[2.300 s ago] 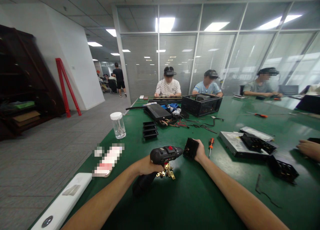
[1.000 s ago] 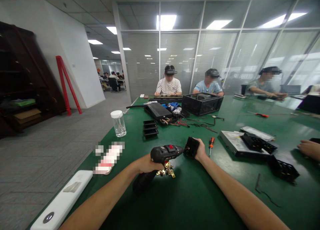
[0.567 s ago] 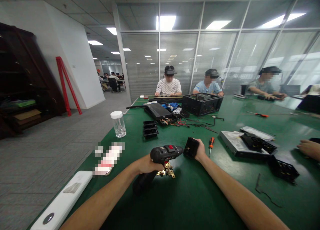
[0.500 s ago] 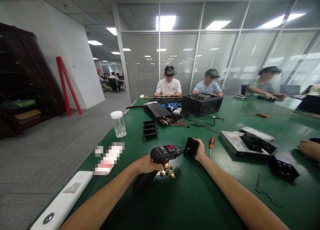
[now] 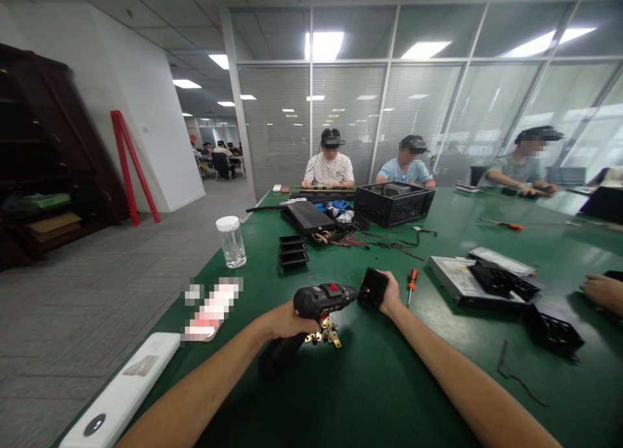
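Observation:
My left hand [image 5: 287, 321] is wrapped round the grip of a black power drill [image 5: 324, 299], whose front end points right. My right hand [image 5: 390, 295] holds a small black part [image 5: 372, 287] upright at the drill's tip; whether the two touch I cannot tell. Several brass-coloured pieces [image 5: 333, 337] lie on the green table [image 5: 370, 383] beneath the drill. An orange-handled screwdriver [image 5: 412, 282] rests just right of my right hand. Several black frames [image 5: 293, 258] sit in a row beyond the drill.
A lidded clear jar [image 5: 232, 242], a phone [image 5: 214, 311] and a long white device [image 5: 126, 383] are on the left. Further back stands a black metal case [image 5: 394, 202]. Metal housings [image 5: 462, 280] and another person's hand [image 5: 603, 291] are at the right. People sit across the table.
My hands, the drill and the black part have hardly moved. At the far right, a seated person's head has shifted to the right.

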A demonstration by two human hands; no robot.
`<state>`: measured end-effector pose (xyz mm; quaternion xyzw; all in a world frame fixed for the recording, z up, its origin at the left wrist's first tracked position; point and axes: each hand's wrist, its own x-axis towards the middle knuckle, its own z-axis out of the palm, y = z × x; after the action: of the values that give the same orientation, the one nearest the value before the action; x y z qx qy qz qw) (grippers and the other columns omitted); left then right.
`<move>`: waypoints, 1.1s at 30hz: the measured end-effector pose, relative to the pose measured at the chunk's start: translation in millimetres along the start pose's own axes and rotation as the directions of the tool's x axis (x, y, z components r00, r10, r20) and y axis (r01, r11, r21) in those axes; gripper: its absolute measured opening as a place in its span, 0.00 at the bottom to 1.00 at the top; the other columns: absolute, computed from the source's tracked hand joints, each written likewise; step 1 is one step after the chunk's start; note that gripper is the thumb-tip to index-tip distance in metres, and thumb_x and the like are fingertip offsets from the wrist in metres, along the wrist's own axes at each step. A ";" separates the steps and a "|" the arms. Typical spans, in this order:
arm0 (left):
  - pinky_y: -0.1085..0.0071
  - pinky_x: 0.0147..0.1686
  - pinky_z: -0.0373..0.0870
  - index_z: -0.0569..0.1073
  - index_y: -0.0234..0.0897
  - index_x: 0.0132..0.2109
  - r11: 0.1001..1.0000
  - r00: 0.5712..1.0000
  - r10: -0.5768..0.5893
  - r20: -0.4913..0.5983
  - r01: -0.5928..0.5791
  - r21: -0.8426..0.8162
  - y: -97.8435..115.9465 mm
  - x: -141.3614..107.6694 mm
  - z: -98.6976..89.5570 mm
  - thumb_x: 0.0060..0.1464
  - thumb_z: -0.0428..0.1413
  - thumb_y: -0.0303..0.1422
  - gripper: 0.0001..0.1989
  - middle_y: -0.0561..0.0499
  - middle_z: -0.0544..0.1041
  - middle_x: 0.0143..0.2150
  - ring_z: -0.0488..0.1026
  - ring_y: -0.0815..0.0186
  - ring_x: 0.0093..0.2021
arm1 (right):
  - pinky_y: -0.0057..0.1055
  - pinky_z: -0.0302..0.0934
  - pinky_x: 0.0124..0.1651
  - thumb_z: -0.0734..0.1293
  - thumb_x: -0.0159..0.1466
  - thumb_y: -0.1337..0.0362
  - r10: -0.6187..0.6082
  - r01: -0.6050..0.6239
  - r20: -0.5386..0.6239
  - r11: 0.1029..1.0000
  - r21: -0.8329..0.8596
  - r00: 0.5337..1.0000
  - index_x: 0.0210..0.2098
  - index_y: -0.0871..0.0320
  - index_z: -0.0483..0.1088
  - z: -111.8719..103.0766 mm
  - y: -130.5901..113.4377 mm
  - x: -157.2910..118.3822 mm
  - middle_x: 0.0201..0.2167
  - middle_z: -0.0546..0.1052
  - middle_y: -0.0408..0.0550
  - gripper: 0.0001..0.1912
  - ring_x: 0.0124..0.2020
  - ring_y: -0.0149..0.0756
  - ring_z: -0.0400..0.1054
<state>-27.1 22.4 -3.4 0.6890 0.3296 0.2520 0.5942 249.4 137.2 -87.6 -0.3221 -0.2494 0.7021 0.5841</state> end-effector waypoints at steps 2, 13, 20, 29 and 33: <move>0.74 0.29 0.60 0.70 0.32 0.33 1.000 1.000 0.008 0.004 -0.008 -0.005 1.1 -0.1 0.4 0.39 0.57 0.25 0.09 0.54 0.68 0.28 0.63 0.70 0.29 | 0.33 0.58 0.22 0.59 0.53 0.57 0.005 -0.005 -0.009 1.000 0.004 1.000 0.24 0.57 0.65 0.6 -0.2 -0.6 0.16 0.68 0.45 0.10 0.18 0.36 0.62; 0.75 0.28 0.59 0.70 0.32 0.33 1.000 1.000 -0.017 -0.019 0.018 0.024 2.2 -1.3 1.7 0.39 0.58 0.27 0.09 0.55 0.66 0.26 0.61 0.70 0.29 | 0.33 0.59 0.22 0.60 0.53 0.59 -0.008 0.009 -0.040 1.000 0.024 0.999 0.23 0.56 0.65 5.9 -1.4 -2.9 0.15 0.68 0.44 0.08 0.17 0.36 0.62; 0.74 0.29 0.59 0.70 0.32 0.33 1.000 1.000 -0.009 -0.010 0.009 0.003 0.1 -0.2 1.7 0.38 0.57 0.26 0.10 0.54 0.67 0.27 0.61 0.70 0.29 | 0.33 0.59 0.22 0.60 0.53 0.58 -0.021 0.021 -0.035 1.000 0.010 0.999 0.23 0.57 0.65 3.4 -0.5 -1.7 0.15 0.68 0.44 0.08 0.17 0.36 0.62; 0.74 0.29 0.59 0.70 0.32 0.33 1.000 1.000 -0.011 -0.001 0.011 0.012 2.6 -0.2 0.9 0.38 0.57 0.25 0.09 0.54 0.67 0.27 0.62 0.70 0.29 | 0.33 0.59 0.22 0.60 0.53 0.59 -0.026 0.027 -0.023 1.000 0.010 0.999 0.24 0.57 0.65 0.6 0.4 1.7 0.16 0.69 0.44 0.08 0.18 0.36 0.63; 0.74 0.29 0.60 0.70 0.32 0.34 1.000 1.000 -0.010 -0.012 0.010 0.001 2.4 -0.6 1.1 0.38 0.57 0.25 0.10 0.54 0.68 0.28 0.62 0.69 0.30 | 0.33 0.58 0.22 0.59 0.53 0.59 -0.014 0.015 -0.031 1.000 0.020 0.999 0.25 0.57 0.66 2.2 0.3 -0.3 0.16 0.69 0.45 0.09 0.17 0.36 0.63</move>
<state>-26.3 21.1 -1.2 0.6861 0.3368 0.2530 0.5932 247.6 136.9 -86.3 -0.3252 -0.2354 0.6953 0.5961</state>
